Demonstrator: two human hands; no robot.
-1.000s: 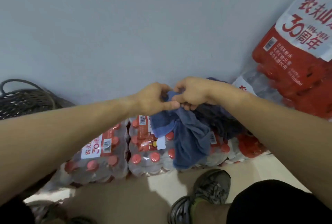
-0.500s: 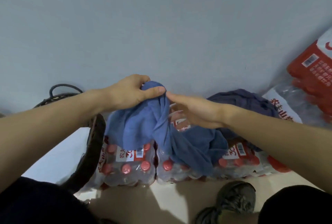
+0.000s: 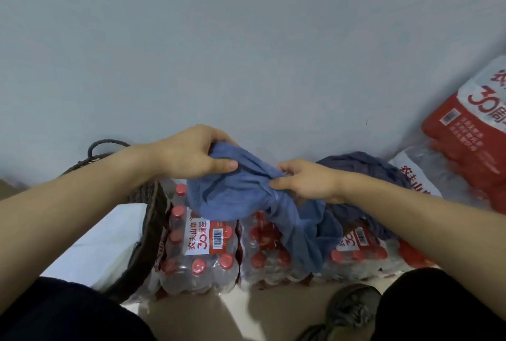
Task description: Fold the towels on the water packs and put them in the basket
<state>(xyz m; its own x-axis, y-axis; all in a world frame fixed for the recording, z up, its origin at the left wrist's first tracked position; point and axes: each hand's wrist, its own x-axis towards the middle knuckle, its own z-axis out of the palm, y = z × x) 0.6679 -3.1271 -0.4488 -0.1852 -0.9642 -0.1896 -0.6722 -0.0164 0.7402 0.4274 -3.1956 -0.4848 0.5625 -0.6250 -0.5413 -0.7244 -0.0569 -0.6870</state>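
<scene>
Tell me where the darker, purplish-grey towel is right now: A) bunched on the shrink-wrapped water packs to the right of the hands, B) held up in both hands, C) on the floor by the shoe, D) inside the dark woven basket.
A: the darker, purplish-grey towel lies bunched on the shrink-wrapped water packs beyond the right hand, while both hands grip the lighter blue towel; the left hand holds its other end.

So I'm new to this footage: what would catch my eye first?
Both hands, left hand and right hand, grip a bunched blue towel at centre, above red-capped water packs. A darker towel is heaped behind on the right, and a dark woven basket stands left.
</scene>
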